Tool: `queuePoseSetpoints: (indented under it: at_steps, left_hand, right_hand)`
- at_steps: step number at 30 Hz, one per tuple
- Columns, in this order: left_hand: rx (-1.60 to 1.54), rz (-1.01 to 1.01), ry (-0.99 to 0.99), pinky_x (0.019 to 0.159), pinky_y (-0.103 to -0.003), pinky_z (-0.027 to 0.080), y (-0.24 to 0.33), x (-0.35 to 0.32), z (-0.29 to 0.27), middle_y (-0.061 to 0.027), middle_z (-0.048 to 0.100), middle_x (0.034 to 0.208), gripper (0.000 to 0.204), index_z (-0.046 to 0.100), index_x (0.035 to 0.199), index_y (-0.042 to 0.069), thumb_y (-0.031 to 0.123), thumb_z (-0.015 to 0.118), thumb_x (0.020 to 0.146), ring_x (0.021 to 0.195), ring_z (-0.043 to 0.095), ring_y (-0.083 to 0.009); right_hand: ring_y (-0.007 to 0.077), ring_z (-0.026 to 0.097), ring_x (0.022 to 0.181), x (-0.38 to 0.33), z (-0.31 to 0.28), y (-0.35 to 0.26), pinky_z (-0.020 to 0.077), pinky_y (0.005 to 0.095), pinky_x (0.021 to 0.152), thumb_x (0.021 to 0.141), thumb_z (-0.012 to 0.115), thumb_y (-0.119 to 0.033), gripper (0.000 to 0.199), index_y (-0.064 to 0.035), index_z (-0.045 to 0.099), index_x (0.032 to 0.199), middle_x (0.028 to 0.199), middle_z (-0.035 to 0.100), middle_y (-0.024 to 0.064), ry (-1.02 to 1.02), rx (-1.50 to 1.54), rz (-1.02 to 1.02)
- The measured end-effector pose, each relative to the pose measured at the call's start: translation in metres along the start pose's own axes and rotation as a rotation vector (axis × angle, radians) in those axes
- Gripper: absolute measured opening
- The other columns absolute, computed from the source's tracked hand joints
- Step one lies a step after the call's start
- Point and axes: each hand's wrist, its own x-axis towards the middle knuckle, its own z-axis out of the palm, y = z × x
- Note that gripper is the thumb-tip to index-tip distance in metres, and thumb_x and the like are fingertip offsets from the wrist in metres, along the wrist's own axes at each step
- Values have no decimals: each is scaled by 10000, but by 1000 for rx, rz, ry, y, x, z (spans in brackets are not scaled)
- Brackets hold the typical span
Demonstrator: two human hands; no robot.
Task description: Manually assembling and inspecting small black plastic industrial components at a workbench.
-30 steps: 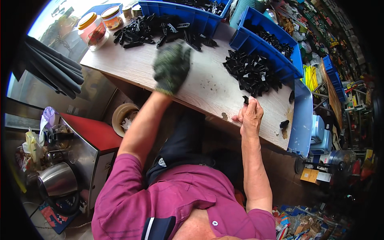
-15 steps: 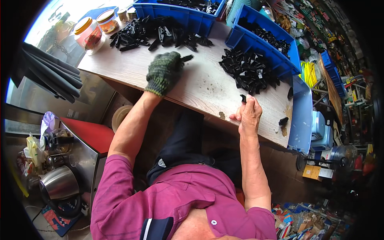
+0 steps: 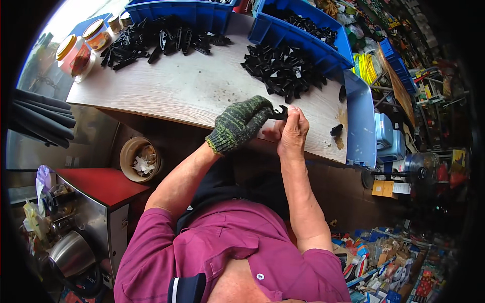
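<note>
My left hand (image 3: 241, 122), in a dark green knitted glove, is closed on a black plastic piece (image 3: 278, 114) above the table's near edge. Bare, my right hand (image 3: 293, 130) pinches a small black plastic piece at the right end of the same spot. The two pieces meet between my fingertips, and I cannot tell whether they are joined. Beyond my hands lies a heap of short black plastic pieces (image 3: 283, 70). A second heap, of longer black plastic pieces (image 3: 174, 38), spreads across the far left of the table.
Blue crates (image 3: 303, 33) with black pieces stand along the back of the table (image 3: 172, 88). Lidded jars (image 3: 75, 56) stand at its left end. One loose black piece (image 3: 336, 130) lies near the right edge. A bucket (image 3: 127, 160) with scraps sits below, beside a red-topped cabinet (image 3: 98, 184).
My left hand has come right and nearer with its black piece and now meets my right hand. The view has shifted, so the table and crates appear farther left.
</note>
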Motion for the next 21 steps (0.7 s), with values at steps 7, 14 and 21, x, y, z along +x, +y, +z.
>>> queuePoseSetpoints:
  at_steps: [7, 14, 21]
  left_hand:
    - [-121, -60, 210, 795, -359, 520, 3, 0, 26, -146, 687, 1036, 270, 629, 1239, 39, 148, 549, 1005, 893, 671, -265]
    - [-124, -192, 295, 806, -370, 519, 20, -2, 41, -160, 693, 1029, 290, 618, 1251, 30, 149, 554, 995, 883, 664, -248]
    - [-108, -103, 418, 730, -475, 520, 16, 0, 42, -175, 704, 985, 276, 605, 1230, 81, 196, 563, 983, 845, 673, -391]
  right_hand:
    - [91, 345, 392, 5, -9, 16, 385, 274, 365, 1001, 512, -306, 289, -129, 458, 780, 529, 344, -41, 12, -112, -163]
    - [80, 380, 388, 1, -5, 6, 376, 265, 383, 1013, 504, -241, 323, -100, 435, 731, 525, 410, -23, 100, -129, -187]
    - [112, 383, 438, -3, 2, 6, 331, 287, 434, 996, 509, -252, 283, -108, 464, 757, 535, 407, -8, 105, -153, -84]
